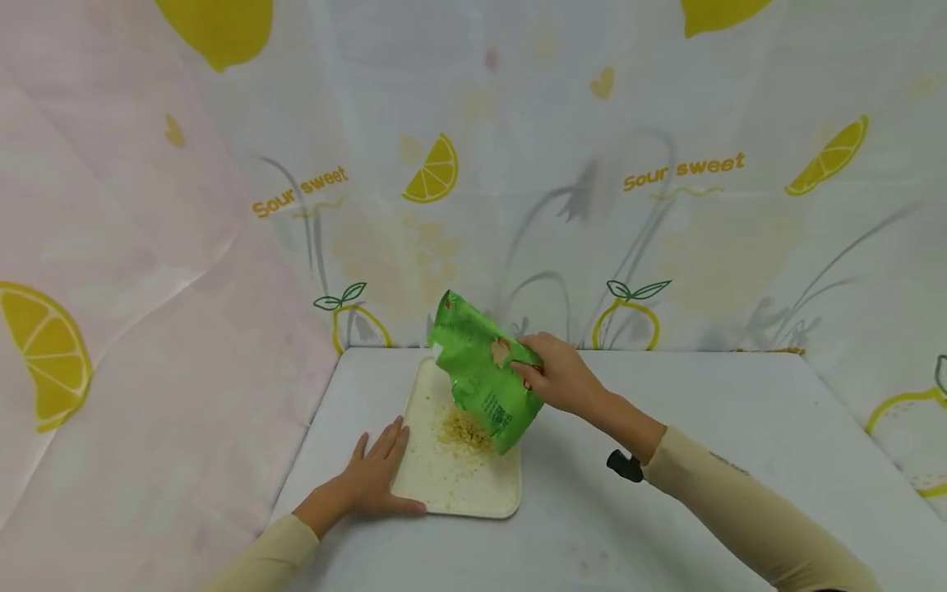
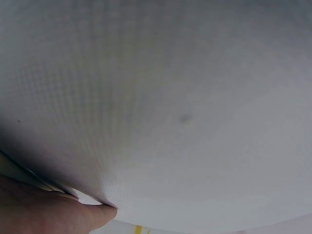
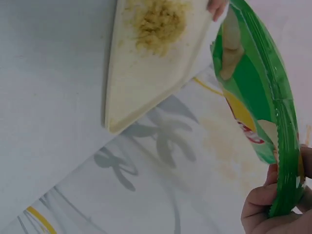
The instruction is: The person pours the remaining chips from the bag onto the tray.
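Note:
In the head view, my right hand (image 1: 560, 372) grips a green snack bag (image 1: 473, 341) by its right end, the thumb on its printed face. The bag is tilted over a cream tray (image 1: 429, 481), where a pile of yellowish crumbs (image 1: 460, 429) lies partly behind it. My left hand (image 1: 370, 477) rests at the tray's left edge, fingers spread and straight, thumb along the near corner. From the right wrist, the bag (image 3: 251, 73) appears edge-on, pinched near its sealed end by the fingers (image 3: 261, 200). The left wrist view catches only part of the left hand (image 2: 53, 212).
A white-covered table (image 1: 666, 510) carries the tray, with loose crumbs scattered around the pile on it. Behind the table hangs a lemon-printed cloth (image 1: 503, 230), and a pinkish one (image 1: 148, 288) closes off the left side. A dark device (image 1: 625, 466) sits at the right wrist.

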Demonstrator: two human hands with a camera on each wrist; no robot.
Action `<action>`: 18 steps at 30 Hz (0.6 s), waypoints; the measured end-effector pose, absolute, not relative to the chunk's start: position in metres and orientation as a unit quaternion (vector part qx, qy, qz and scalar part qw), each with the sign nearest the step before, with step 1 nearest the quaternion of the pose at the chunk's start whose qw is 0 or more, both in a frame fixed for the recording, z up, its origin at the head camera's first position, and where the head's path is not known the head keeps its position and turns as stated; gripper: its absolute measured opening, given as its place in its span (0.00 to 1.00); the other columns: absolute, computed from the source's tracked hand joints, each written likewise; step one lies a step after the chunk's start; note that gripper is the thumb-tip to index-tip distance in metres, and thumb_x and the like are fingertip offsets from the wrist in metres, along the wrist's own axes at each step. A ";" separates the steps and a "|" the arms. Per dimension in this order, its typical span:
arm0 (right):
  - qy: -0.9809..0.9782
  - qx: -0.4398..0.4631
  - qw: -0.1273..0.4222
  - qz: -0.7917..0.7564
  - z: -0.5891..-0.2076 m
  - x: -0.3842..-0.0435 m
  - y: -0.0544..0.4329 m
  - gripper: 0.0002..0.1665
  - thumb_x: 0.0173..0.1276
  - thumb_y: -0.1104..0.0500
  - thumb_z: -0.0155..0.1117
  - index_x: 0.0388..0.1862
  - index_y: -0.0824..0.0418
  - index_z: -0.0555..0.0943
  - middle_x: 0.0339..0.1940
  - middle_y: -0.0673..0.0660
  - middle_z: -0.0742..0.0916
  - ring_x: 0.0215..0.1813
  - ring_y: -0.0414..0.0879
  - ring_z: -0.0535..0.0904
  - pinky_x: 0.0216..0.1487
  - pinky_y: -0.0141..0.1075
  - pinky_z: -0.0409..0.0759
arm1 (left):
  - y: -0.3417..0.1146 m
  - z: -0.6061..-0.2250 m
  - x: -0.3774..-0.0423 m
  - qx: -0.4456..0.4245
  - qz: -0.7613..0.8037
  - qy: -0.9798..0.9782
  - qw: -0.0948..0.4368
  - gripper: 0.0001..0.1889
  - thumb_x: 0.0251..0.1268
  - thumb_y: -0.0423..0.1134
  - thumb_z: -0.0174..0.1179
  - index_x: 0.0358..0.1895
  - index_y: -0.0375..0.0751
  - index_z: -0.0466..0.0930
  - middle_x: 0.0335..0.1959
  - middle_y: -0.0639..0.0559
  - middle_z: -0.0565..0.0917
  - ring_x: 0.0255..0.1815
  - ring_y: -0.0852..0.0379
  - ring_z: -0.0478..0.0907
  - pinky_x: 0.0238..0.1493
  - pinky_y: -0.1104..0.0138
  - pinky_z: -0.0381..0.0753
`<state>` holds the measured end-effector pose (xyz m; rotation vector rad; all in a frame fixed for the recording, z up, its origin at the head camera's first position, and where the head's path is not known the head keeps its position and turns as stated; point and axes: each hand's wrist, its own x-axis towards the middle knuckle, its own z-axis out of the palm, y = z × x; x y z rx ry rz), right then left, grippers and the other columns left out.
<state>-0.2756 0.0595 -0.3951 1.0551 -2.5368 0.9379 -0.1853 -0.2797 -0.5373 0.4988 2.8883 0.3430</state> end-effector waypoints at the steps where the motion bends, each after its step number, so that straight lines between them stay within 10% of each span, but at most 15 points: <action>1: -0.869 0.363 0.114 0.317 -0.396 -0.277 0.058 0.15 0.71 0.58 0.64 0.52 0.65 0.81 0.34 0.53 0.81 0.32 0.39 0.76 0.32 0.32 0.76 | -0.280 -0.538 -0.185 0.168 0.113 0.975 0.095 0.71 0.42 0.83 0.57 0.80 0.34 0.41 0.82 0.37 0.39 0.82 0.39 0.43 0.73 0.34 0.39; 18: -0.885 0.359 0.119 0.272 -0.403 -0.274 0.045 0.19 0.75 0.56 0.59 0.56 0.67 0.78 0.44 0.59 0.83 0.38 0.47 0.79 0.40 0.41 0.80 | -0.280 -0.542 -0.185 0.178 0.124 0.972 0.089 0.70 0.44 0.82 0.57 0.79 0.34 0.42 0.82 0.37 0.39 0.81 0.38 0.43 0.72 0.33 0.39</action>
